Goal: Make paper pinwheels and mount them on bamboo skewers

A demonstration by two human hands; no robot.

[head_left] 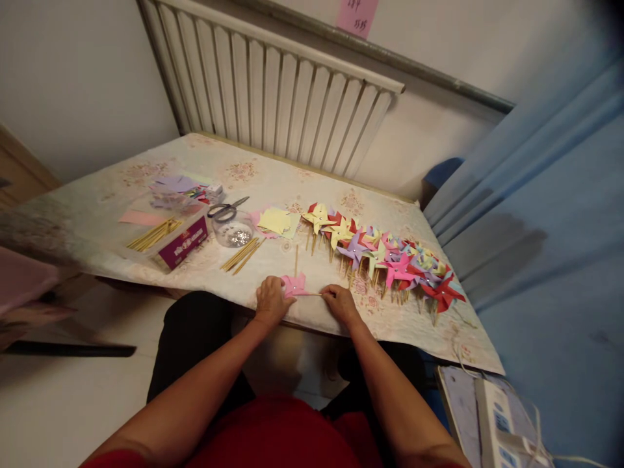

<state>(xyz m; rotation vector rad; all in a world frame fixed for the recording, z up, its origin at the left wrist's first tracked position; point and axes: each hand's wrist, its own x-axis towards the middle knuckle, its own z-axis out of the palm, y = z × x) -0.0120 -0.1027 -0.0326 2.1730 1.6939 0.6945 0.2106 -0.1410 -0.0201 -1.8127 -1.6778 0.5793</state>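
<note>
Pink paper pinwheel (297,283) w/ thin wooden stick (312,294) lies nr front edge of floral-print table cover (312,316), btwn hands. L hand (271,300): fingers closed on pinwheel's L edge. R hand (340,303): fingertips pinch stick's R end. Second wooden stick (296,259): loose, just beyond pinwheel. Multicoloured paper pinwheels (377,253): clustered, R side. Round clear container (233,233) w/ small silvery pcs (238,236): L side.

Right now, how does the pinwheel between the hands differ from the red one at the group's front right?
The pink pinwheel is pale; the red pinwheel is stronger in colour. The left hand touches the pink pinwheel and the right hand its stick; neither touches the red one. The pink pinwheel's stick points rightward, the red one's toward the tablecloth's near edge. Both have folded blades.
</note>
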